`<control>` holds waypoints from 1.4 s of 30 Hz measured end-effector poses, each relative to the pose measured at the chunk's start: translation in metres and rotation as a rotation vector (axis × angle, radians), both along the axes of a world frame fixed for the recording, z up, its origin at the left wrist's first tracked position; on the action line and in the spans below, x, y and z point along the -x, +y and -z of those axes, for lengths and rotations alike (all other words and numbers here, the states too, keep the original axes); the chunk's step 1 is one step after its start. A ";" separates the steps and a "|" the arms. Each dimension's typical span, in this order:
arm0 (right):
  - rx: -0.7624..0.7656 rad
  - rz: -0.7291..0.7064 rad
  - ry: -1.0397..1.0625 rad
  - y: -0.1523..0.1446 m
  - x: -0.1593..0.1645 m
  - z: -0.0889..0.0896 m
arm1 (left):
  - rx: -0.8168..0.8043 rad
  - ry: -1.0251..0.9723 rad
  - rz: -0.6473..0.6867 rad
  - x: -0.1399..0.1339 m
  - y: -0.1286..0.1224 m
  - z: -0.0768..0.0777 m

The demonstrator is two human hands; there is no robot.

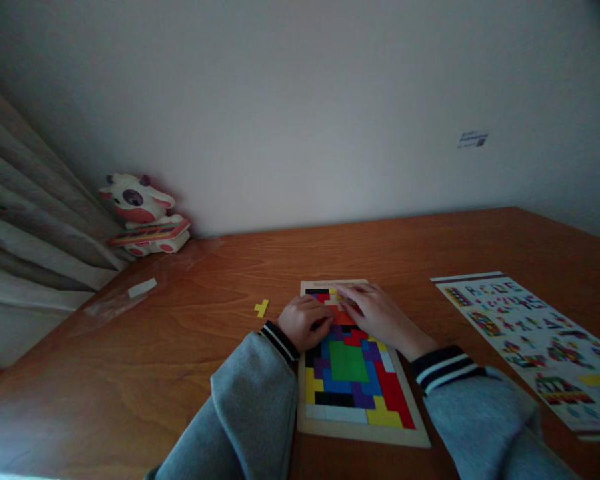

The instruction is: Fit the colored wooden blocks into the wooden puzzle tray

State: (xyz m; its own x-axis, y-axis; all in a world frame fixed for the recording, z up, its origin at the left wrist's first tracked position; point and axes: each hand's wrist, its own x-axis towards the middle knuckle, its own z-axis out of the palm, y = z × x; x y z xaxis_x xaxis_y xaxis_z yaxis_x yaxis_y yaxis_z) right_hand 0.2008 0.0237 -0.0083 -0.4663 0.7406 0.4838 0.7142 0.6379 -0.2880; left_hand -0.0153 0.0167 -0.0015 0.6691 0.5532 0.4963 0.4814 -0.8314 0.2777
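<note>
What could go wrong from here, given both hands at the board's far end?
1. The yellow piece lies loose on the table near the left hand; an outward sweep might knock it away.
2. The left sleeve runs along the board's left edge, so it might nudge it.
3. The left hand and right hand partly hide the far end; a badly seated piece could go unnoticed.

Dim, cool light covers the scene; the wall (pixel 300 127) is palest mid-view and darkens toward the upper corners. Bluish-white glare washes the lower-left of the table (pixel 145 360). Shadows are soft; the printed sheet (pixel 523 347) looks blurry.
</note>
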 end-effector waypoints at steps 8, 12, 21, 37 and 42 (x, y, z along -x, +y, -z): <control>0.070 -0.003 0.155 0.003 -0.008 -0.006 | -0.016 -0.030 0.019 0.001 -0.001 -0.002; 0.351 -0.039 0.212 0.001 -0.022 -0.012 | -0.095 -0.013 -0.058 0.012 0.002 -0.005; 0.588 -0.180 0.131 -0.020 -0.028 -0.022 | -0.125 0.096 -0.278 0.108 0.006 -0.008; 0.483 -0.163 0.088 -0.021 -0.026 -0.028 | 0.048 0.113 -0.348 0.145 0.003 0.001; 0.417 0.026 0.178 -0.014 -0.026 -0.022 | 0.072 0.068 -0.301 0.124 0.003 0.005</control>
State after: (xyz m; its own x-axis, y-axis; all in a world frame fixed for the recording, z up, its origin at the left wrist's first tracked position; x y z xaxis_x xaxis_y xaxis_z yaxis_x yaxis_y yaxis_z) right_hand 0.2270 0.0092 0.0134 -0.3816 0.8996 0.2124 0.6446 0.4237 -0.6364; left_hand -0.1397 0.0198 -0.0066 0.5003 0.7636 0.4081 0.7224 -0.6280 0.2894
